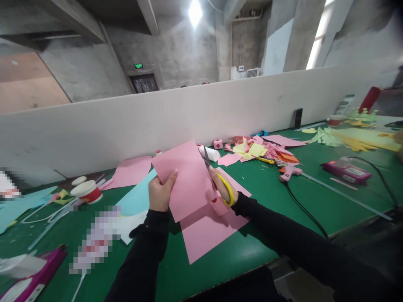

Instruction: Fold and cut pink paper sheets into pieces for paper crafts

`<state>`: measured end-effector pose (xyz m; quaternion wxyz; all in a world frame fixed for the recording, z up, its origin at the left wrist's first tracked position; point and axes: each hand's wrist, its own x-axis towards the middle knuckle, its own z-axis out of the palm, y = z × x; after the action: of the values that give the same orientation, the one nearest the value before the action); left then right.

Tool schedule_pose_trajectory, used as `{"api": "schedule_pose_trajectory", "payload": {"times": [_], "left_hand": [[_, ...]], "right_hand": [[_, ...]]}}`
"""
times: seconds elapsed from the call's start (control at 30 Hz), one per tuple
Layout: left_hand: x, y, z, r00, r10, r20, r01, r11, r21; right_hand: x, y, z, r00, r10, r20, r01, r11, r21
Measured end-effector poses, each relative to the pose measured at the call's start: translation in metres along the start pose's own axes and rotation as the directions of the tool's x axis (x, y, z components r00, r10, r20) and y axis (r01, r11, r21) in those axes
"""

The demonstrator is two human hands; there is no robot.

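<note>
My left hand [160, 191] pinches the left side of a pink paper sheet [189, 176], thumb on top and fingers underneath, holding it tilted above the table. In my right hand [220, 184] are scissors [229, 191] with yellow handles. Their dark blades point up and away at the sheet's right edge; whether they touch the paper I cannot tell. Below the held sheet, a second pink sheet [201, 243] lies on the green table [252, 256]. Part of it is hidden by the upper sheet and my right hand.
Pink and yellow paper scraps [258, 149] pile up at the back, beside a white roll [210, 154]. A pink glue gun [288, 172] lies to the right with its cord trailing. At left stand a paper cup [86, 192] and blue paper [135, 197]. A white partition [126, 126] bounds the back.
</note>
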<state>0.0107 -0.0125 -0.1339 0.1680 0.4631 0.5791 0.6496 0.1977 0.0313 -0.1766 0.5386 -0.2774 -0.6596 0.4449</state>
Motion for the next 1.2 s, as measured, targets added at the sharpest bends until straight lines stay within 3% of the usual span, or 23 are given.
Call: {"api": "schedule_pose_trajectory", "payload": {"times": [0.1,0.27,0.53,1.2], "left_hand": [[-0.004,0.009,0.000,0.997,0.063,-0.038,-0.062,0.997,0.043],[-0.004,0.011,-0.001,0.998,0.055,-0.041,-0.053,0.997,0.056],[0.002,-0.002,-0.003,0.980,0.173,-0.097,-0.140,0.949,0.282],[-0.002,-0.004,0.001,0.970,0.234,-0.059,-0.207,0.932,0.297]], "right_hand": [[-0.002,-0.001,0.000,0.997,-0.024,-0.066,0.017,0.993,-0.113],[-0.006,0.001,-0.001,0.999,0.017,-0.038,-0.025,0.972,-0.232],[-0.008,-0.005,-0.001,1.000,0.030,-0.009,-0.031,0.934,-0.357],[-0.008,-0.005,-0.002,0.998,0.026,-0.055,-0.044,0.935,-0.351]]}}
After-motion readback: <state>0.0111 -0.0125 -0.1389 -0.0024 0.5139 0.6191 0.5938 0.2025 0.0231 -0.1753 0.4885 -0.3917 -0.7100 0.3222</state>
